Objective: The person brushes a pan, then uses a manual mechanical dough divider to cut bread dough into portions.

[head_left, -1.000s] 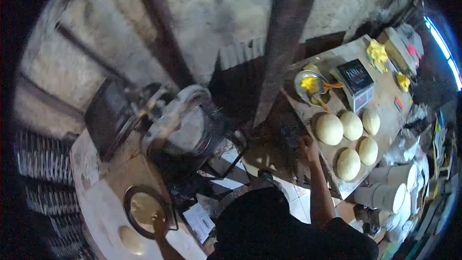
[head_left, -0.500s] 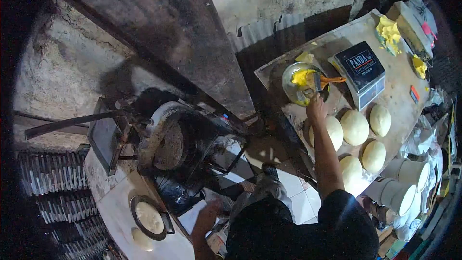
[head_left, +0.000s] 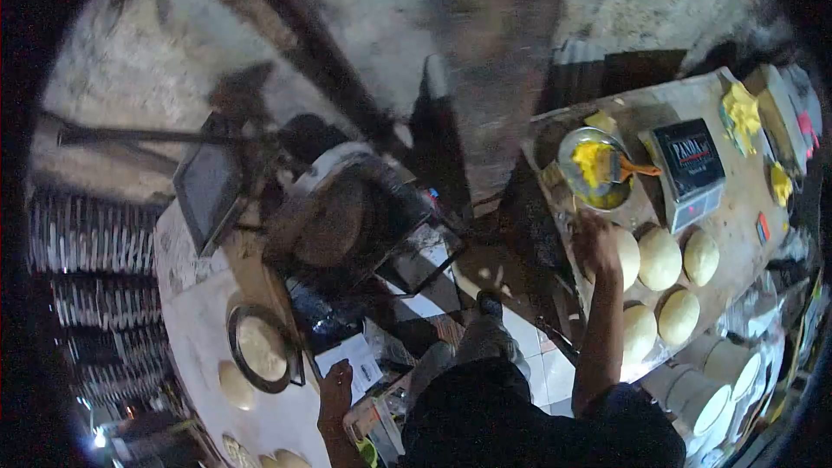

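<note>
Resting low beside a white sheet of paper, the left hand looks loosely spread and holds nothing. Farther right, the right hand lies over a dough ball on the wooden table; its grip is hidden. Lifting well likely means cupping from underneath, sparing the neighbouring balls.

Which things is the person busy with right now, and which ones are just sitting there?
In use:
right hand, resting on a dough ball
bowl of yellow paste beside it, brush inside
left hand, by white paper

Just sitting:
scale
white buckets
round pan with dough
</note>
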